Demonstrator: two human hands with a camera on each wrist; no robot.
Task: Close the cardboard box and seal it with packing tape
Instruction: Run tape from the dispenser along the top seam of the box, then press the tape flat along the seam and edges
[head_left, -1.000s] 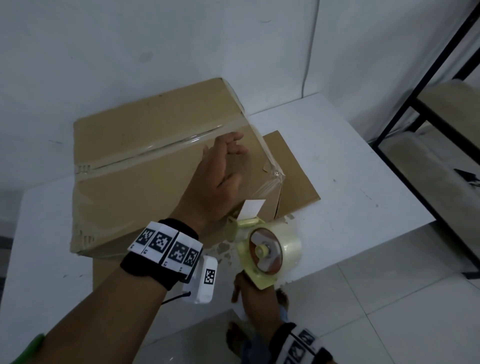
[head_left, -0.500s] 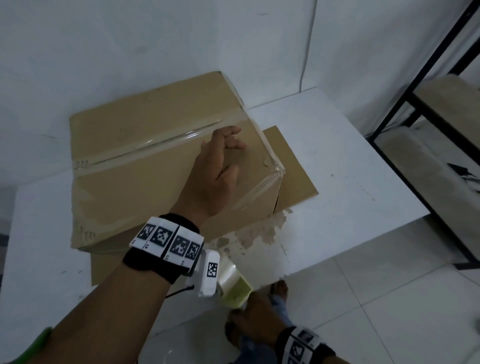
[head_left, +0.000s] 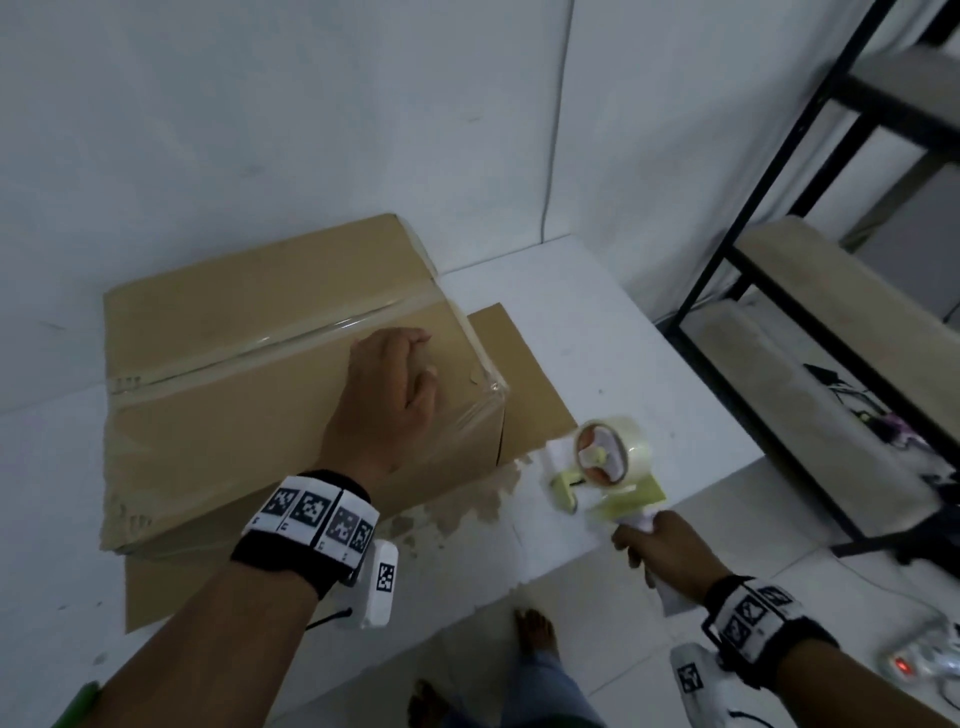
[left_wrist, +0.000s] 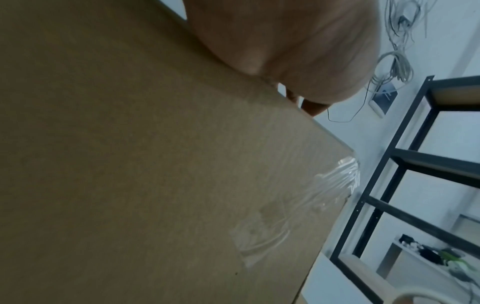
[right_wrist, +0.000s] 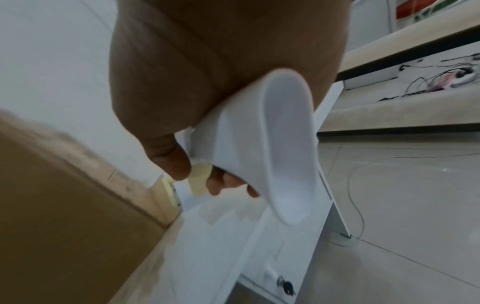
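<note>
The brown cardboard box (head_left: 234, 374) sits closed on the white table, with clear tape (head_left: 270, 348) along its top seam and over its near right corner (left_wrist: 337, 181). My left hand (head_left: 395, 395) rests palm down on the box top near that corner, its fingers slightly bent and holding nothing. My right hand (head_left: 670, 551) grips the white handle (right_wrist: 280, 144) of a yellow-green tape dispenser (head_left: 608, 462) carrying a clear tape roll. The dispenser is at the table's front right, just right of the box's near corner and apart from it.
A flat cardboard sheet (head_left: 519, 374) lies under the box on the table (head_left: 623, 338). The wall stands close behind the box. A black metal rack (head_left: 779, 171) with cables on its shelves stands at the right. My bare foot (head_left: 535, 629) is on the tiled floor.
My right hand dipped below the table's front edge with the dispenser, then came up and to the right over the table's front right. My left hand stayed on the box.
</note>
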